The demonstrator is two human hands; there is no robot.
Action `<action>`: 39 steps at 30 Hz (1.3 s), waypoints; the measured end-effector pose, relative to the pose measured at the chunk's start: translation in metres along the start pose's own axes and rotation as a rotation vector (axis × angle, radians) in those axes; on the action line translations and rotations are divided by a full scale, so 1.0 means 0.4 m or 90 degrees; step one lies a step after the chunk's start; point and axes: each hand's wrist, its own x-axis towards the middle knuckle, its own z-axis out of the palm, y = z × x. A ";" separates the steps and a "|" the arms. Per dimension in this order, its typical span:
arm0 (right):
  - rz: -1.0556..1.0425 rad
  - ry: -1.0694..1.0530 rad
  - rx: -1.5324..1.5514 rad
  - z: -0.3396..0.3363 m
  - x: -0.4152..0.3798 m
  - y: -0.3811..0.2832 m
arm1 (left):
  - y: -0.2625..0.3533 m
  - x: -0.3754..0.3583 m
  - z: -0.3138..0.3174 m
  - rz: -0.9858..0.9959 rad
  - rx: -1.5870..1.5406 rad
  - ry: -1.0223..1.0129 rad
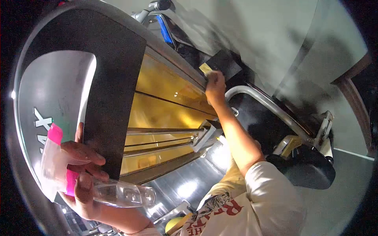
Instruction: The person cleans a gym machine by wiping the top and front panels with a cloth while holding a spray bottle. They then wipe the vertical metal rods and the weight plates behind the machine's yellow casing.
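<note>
My left hand [84, 179], at the lower left, is closed around a clear spray bottle [118, 193] with a pink nozzle and pink trigger. The bottle is tilted, its spray head beside the machine's dark side panel [112, 78]. My right hand [215, 87] is closed in a fist, slightly blurred, at the far edge of the gym machine's frame. A small yellow piece [205, 69] shows just beyond its fingers; I cannot tell whether the hand grips it. Below the right forearm is the machine's yellow panel [165, 86].
Metal guide rods [161, 131] run across the yellow panel to a grey bracket [206, 135]. A bent metal tube [262, 98] and a black padded seat [305, 167] stand to the right. A blue-edged part [164, 29] is at the top, by the grey wall [260, 39].
</note>
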 end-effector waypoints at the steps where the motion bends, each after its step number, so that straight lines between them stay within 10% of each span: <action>1: -0.075 -0.003 0.032 0.014 0.016 -0.110 | 0.005 0.001 0.007 0.003 -0.006 0.000; 7: -0.277 -0.015 -0.035 0.024 0.037 -0.273 | -0.042 -0.016 -0.049 0.009 0.003 -0.025; 15: 0.077 0.025 -0.202 -0.086 -0.135 0.415 | -0.065 -0.092 -0.140 0.025 0.024 -0.019; 23: -0.061 -0.095 0.118 0.016 0.062 -0.309 | -0.051 -0.136 -0.139 0.020 0.051 0.003; 26: -0.300 -0.099 0.042 0.008 0.076 -0.402 | -0.040 -0.142 -0.148 0.017 0.067 0.004; 33: -0.029 -0.105 -0.175 -0.110 -0.056 0.268 | -0.025 -0.119 -0.122 0.013 0.087 0.005; 39: 0.100 -0.104 -0.183 -0.102 -0.051 0.251 | -0.042 -0.081 -0.083 0.032 0.066 -0.017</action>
